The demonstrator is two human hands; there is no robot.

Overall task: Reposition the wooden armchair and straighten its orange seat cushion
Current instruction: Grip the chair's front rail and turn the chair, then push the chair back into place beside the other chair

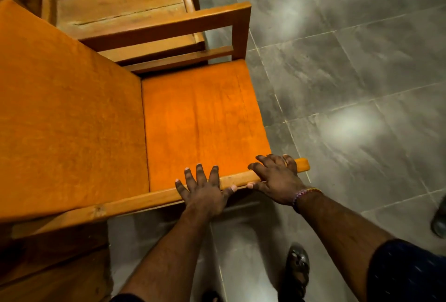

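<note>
The wooden armchair (166,28) fills the left half of the view, seen from its side. Its orange seat cushion (202,123) lies flat between the two armrests, and an orange back cushion (67,113) stands to the left. My left hand (205,193) lies on the near armrest (135,201), fingers spread over the rail onto the cushion's edge, thumb hooked under the rail. My right hand (277,178) is wrapped around the same armrest near its front end.
A second wooden chair frame (120,4) without a cushion stands just beyond the armchair. Grey floor tiles (350,72) spread out to the right. My sandalled foot (298,268) is below my arms, and another shoe (439,219) shows at the right edge.
</note>
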